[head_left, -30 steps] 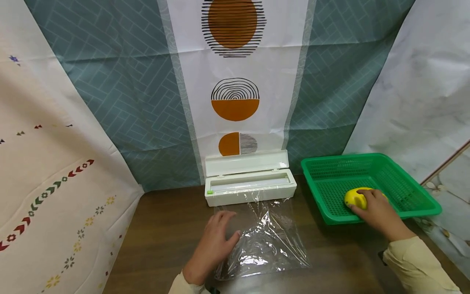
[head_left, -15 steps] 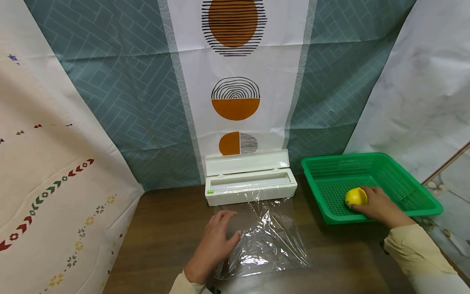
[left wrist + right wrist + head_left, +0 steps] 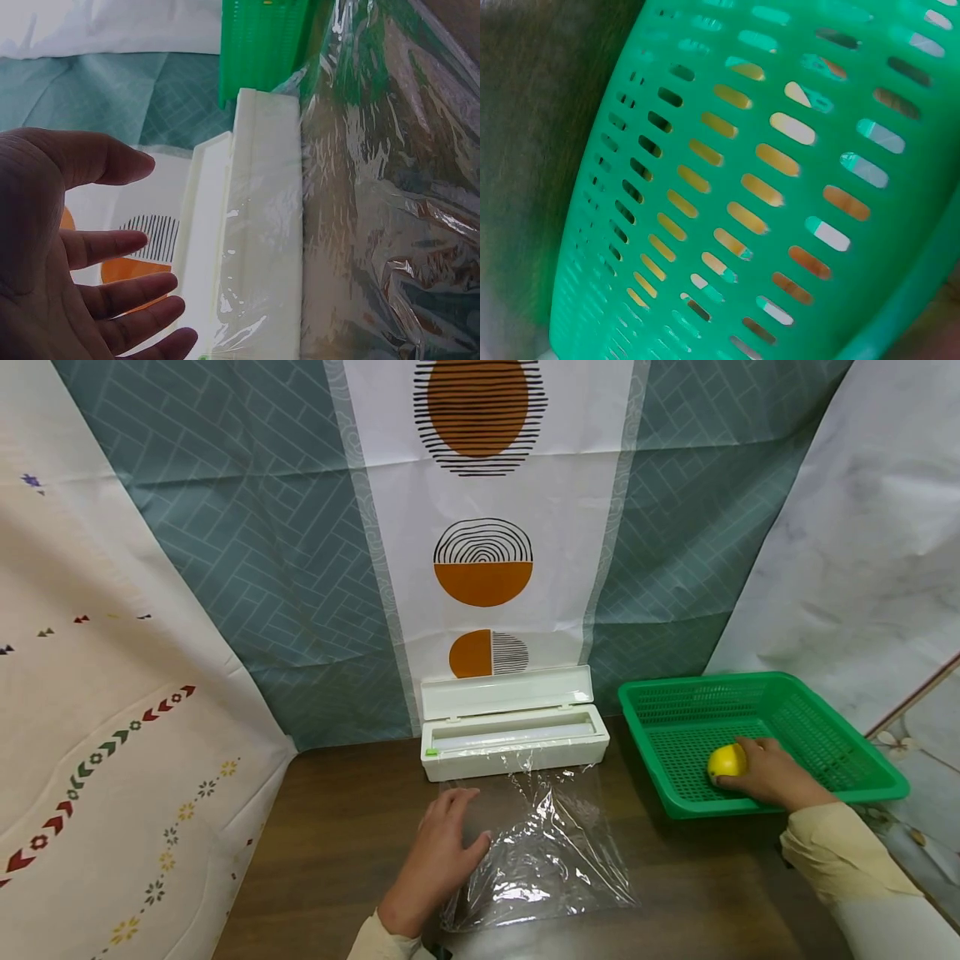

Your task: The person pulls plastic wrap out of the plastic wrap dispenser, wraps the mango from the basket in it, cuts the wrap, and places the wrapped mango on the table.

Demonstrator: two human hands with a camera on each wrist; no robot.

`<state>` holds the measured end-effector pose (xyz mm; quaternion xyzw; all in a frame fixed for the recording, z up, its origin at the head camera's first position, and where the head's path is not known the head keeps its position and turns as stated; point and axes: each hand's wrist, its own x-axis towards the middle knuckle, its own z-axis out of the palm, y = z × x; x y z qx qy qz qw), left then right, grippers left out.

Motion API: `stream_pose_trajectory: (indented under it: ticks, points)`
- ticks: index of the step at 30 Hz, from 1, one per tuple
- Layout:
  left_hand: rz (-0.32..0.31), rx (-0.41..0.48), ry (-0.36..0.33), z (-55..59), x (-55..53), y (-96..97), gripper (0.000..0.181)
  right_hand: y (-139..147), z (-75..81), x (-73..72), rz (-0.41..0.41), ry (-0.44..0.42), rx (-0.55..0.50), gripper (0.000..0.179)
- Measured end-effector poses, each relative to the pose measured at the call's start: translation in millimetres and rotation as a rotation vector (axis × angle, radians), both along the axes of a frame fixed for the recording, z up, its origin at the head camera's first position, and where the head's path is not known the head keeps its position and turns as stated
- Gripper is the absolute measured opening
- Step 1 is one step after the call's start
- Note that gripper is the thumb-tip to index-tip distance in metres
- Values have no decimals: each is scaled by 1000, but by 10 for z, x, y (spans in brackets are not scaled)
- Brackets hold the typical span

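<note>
At the right, my right hand (image 3: 772,772) reaches into a green plastic basket (image 3: 637,727), its fingers and thumb round a smooth yellow fruit (image 3: 726,762). The hand covers the fruit's right part. Through the basket's slots in the right wrist view, patches of yellow show. My left hand (image 3: 442,860) hovers by the left edge of a clear sheet of cling film (image 3: 540,860), fingers spread and holding nothing. In the left wrist view its thumb and fingers (image 3: 142,307) stand apart. The film runs out over the front of a white cling film dispenser (image 3: 517,764).
The dispenser's lid (image 3: 506,692) stands raised at the back, with a roll (image 3: 513,737) inside. Patterned cloths hang behind and at both sides; the left one (image 3: 150,777) borders the dark wooden table (image 3: 337,843). The basket's near wall rises in front of the right hand.
My right hand's fingers have moved from across the fruit's top to its right side, and less of the fruit shows. My left hand and the film have stayed in place.
</note>
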<state>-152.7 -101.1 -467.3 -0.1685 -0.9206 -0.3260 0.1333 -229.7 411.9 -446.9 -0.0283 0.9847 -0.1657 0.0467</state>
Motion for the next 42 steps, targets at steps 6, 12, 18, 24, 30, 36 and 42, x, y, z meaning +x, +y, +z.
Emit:
stream_pose_trajectory:
  ticks: [6, 12, 18, 24, 30, 36, 42]
  points:
    - [3, -1, 7, -26, -11, 0, 59, 7, -4, -55, 17, 10, 24, 92]
    - [0, -2, -22, -44, -19, 4, 59, 28, -46, -112, 36, 40, 48, 84]
    - [-5, -5, -38, -39, -11, 14, 57, 36, -49, -123, 27, 56, 63, 73]
    - [-10, -1, -30, -37, -5, 27, 54, 44, -50, -129, 24, 51, 85, 74]
    - [-5, -3, -60, -50, -4, 33, 53, 48, -65, -111, 21, 52, 83, 73]
    - [-3, -10, -56, -44, -10, 34, 53, 46, -37, -68, 8, 67, 74, 75]
    - [-3, -11, -61, -44, -9, 32, 53, 63, -12, -54, 0, 66, 77, 77]
